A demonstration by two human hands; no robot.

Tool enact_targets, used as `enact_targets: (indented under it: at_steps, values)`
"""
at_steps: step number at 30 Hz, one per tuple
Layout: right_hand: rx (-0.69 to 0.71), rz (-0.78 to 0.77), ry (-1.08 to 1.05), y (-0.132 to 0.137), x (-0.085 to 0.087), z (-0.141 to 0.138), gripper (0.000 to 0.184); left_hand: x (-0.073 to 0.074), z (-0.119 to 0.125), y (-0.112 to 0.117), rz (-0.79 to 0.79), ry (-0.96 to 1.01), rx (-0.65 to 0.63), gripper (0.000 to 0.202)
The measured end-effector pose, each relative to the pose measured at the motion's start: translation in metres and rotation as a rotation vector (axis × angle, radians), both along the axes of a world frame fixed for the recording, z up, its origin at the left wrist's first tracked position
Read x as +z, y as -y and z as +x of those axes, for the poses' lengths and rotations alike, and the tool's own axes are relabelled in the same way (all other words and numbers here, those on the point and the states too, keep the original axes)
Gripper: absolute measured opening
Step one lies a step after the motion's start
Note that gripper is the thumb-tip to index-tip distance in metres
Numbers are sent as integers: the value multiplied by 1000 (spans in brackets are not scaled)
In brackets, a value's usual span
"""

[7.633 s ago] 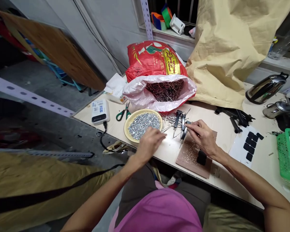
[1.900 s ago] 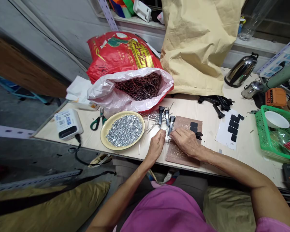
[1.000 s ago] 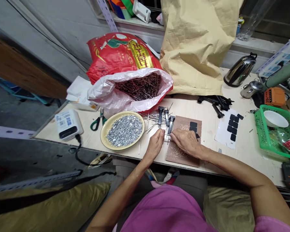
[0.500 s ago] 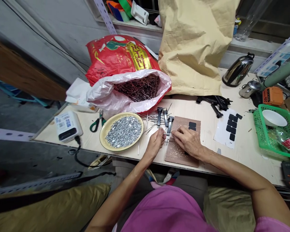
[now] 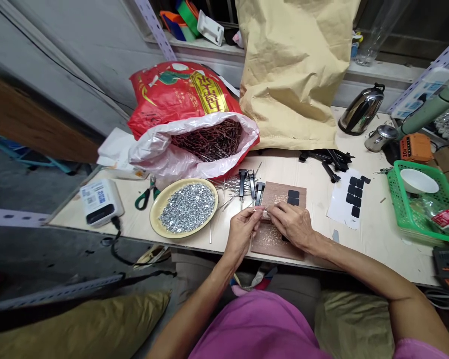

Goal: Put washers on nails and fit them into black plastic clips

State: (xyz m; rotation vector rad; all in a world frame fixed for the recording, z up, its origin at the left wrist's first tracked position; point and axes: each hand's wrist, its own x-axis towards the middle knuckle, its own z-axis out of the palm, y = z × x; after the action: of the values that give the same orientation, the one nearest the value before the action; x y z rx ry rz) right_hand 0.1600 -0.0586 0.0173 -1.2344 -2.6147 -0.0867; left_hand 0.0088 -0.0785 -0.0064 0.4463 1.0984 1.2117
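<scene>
My left hand is closed in a pinch, its fingertips meeting those of my right hand above a brown board. Between them shows a short bit of a thin metal rod; the fingers hide most of it. My right hand is also closed, pinching at the rod's other end. Sawdust-like crumbs and several black square pads lie on the board. Just beyond my left hand are black T-headed pieces with metal shafts, beside a loose heap of thin metal rods.
Left of my hands stands a yellow bowl of small metal washers. Behind it a red bag of dark screws lies open. Scissors, a white device, a pad sheet, a green basket and a kettle surround the work.
My left hand has turned and come closer to my right, so less of the rod shows between them. The whole view has shifted slightly.
</scene>
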Motion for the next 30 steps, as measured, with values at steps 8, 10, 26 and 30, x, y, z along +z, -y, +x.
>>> enact_targets:
  at_steps: [8,10,26,30]
  values:
    - [-69,67,-43,19,4,15,25,4,19,1,-21,-21,70,51]
    - [-88,127,-22,23,3,22,26,3,25,2,2,-52,39,49]
    - [-176,-123,561,-40,-3,105,43,-50,14,41,915,-1345,-91,44]
    - [-130,-175,599,-55,-2,107,44,-55,19,44,940,-1443,-77,52]
